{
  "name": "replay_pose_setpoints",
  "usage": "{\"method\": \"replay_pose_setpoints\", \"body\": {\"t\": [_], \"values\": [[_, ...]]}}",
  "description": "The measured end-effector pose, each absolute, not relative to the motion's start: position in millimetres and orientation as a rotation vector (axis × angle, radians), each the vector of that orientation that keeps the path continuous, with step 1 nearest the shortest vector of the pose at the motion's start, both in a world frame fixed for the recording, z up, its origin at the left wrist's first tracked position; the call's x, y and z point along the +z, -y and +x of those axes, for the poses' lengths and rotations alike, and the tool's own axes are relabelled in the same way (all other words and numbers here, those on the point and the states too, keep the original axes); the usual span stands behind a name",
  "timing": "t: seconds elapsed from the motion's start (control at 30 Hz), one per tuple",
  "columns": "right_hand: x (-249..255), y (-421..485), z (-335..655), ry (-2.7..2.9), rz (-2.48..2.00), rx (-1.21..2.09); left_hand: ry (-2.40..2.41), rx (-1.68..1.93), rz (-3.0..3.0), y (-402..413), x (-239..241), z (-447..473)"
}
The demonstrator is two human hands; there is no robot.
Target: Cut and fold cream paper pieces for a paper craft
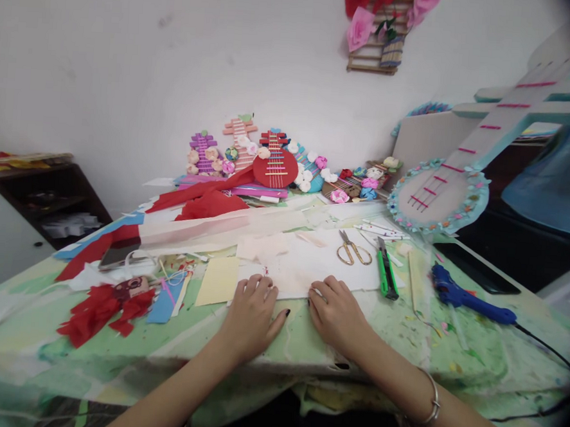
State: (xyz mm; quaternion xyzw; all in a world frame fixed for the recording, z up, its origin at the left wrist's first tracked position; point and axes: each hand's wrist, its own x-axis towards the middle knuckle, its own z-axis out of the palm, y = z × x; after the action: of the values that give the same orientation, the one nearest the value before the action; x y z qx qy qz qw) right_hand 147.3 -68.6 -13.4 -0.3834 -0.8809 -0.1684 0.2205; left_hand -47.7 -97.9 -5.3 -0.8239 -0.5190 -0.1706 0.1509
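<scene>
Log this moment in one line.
left hand: at near edge of white paper | right hand: same edge | scissors: on paper | green cutter: right of scissors

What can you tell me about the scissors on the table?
The scissors have gold-coloured loop handles and darker, slim blades, all metallic-looking. They lie flat on the white paper, blades pointing away from the person and slightly left, with the loops spread apart toward the near side. How far the blades are parted is too small to tell. They sit beyond the right hand and left of the green utility knife, and neither touches them.
</scene>
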Motion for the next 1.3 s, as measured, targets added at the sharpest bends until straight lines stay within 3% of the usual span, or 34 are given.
{"method": "replay_pose_setpoints", "body": {"t": [0.4, 0.53, 0.63, 0.83, 0.93, 1.1, 1.3], "values": [[8.1, 56.7, 154.5, 2.410, -0.773, 0.416, 1.484, -0.205, -2.513, 36.2, 9.2, -58.9], [7.6, 12.7, 167.9, 2.312, -1.008, 0.259, 1.343, -0.212, -2.672, 27.1, 17.0, -62.2], [4.1, -8.6, 170.1, 2.513, -0.895, 0.184, 1.285, -0.275, -2.745, 24.4, 17.2, -64.5], [-4.1, -5.3, 157.1, 2.373, -0.885, 0.048, 1.290, -0.720, -2.728, 26.4, 9.6, -67.3], [-8.1, -0.1, 152.7, 2.312, -0.912, -0.012, 1.193, -0.778, -2.749, 34.8, 8.0, -62.9], [-11.5, 2.3, 151.2, 2.281, -0.908, 0.053, 1.128, -0.701, -2.754, 42.3, 2.9, -55.5], [-7.1, 1.0, 154.7, 2.210, -1.038, 0.201, 1.125, -0.898, -2.698, 38.6, -2.8, -57.2]]}}
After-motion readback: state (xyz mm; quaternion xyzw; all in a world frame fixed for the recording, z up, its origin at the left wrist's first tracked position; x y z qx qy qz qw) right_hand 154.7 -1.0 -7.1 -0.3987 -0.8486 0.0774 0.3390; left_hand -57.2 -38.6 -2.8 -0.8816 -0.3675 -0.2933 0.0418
